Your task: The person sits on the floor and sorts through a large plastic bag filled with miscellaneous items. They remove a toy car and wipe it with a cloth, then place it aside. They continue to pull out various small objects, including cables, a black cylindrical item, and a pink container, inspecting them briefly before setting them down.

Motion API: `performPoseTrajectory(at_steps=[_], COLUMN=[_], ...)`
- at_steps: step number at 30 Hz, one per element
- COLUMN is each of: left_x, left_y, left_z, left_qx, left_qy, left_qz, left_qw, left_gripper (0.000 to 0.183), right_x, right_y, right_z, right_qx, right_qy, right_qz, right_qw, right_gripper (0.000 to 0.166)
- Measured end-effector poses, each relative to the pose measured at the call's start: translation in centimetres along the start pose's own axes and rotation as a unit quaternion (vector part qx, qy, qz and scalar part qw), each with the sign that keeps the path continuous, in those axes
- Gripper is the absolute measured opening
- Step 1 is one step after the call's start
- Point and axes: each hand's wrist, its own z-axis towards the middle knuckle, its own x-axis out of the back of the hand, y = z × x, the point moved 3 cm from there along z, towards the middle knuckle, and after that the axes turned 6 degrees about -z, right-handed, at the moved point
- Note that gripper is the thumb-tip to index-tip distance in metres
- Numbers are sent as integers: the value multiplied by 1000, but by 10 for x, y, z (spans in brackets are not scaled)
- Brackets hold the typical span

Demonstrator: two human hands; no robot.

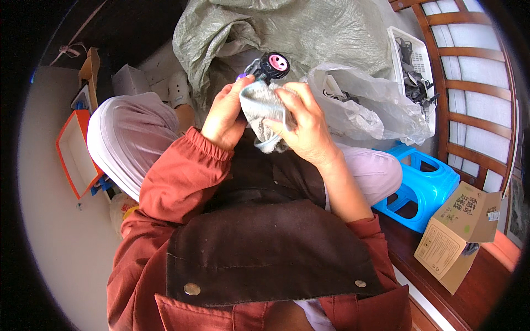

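Note:
Above my lap, my left hand (227,112) grips a small toy vehicle (253,67) by its near end. A chunky black tyre with a pink hub (278,63) stands out at the toy's far side, and a bit of purple shows beside my left fingertips. My right hand (304,120) pinches a crumpled, greyish-white knitted cloth (265,105), perhaps a glove or sock, with dark smudges. The cloth lies against the toy just below the wheel and hides part of it. My left palm and the toy's underside are out of sight.
Beyond my hands spreads a large woven plastic sack (314,33). A clear plastic bag (372,111) and a white basket of black parts (430,107) lie to the right. Nearer are a blue plastic stool (439,178) and a cardboard box (445,236). An orange-edged box (76,153) stands left.

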Motion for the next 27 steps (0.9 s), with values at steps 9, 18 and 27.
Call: performPoseTrajectory(at_steps=[9, 18, 27], left_x=[-14, -56, -55], left_y=[-18, -39, -55], left_z=[10, 16, 17], left_qx=[182, 50, 53], left_qy=[-15, -135, -106], left_qz=[-171, -163, -123], left_qw=[968, 976, 985], left_gripper=[34, 30, 37], right_x=[29, 11, 11], right_y=[81, 11, 36], right_z=[-13, -6, -17], right_qx=[-387, -137, -140], right_qy=[370, 175, 239], right_qz=[516, -196, -183], right_qw=[668, 955, 943], right_gripper=[50, 48, 34])
